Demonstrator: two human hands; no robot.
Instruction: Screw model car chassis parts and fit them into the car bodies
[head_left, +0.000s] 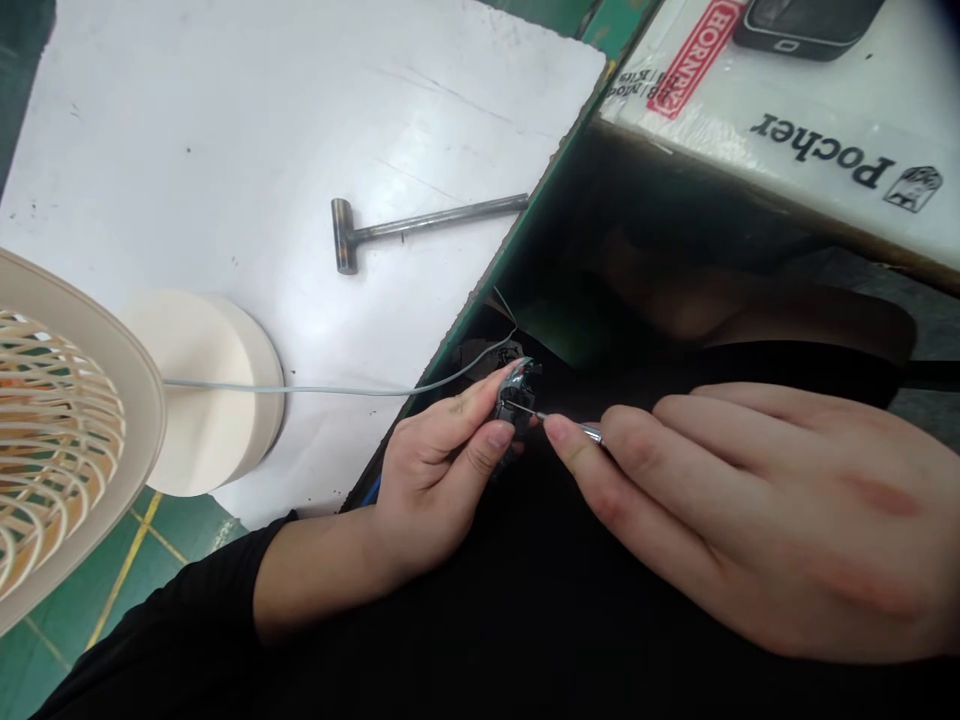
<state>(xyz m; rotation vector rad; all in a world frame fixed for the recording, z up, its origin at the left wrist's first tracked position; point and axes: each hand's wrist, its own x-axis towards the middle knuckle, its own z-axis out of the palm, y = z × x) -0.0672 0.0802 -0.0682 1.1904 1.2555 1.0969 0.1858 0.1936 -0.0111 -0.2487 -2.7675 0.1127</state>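
Head view: my left hand (442,460) pinches the black connector (517,400) firmly; my right hand (712,510) grips the steel pick (589,432), tip lined up carefully.

The person wears a black garment with long sleeves, and the cloth looks thin and smooth, without any print or logo that I can see. The black long sleeve (154,600) on the left arm finishes some way before the wrist, with a plain edge. Both hands are bare — the left hand (442,470) and the right hand (757,520) have no gloves. The fingernails (501,434) are cut short, and small dark smudges are on the left fingers (457,405).
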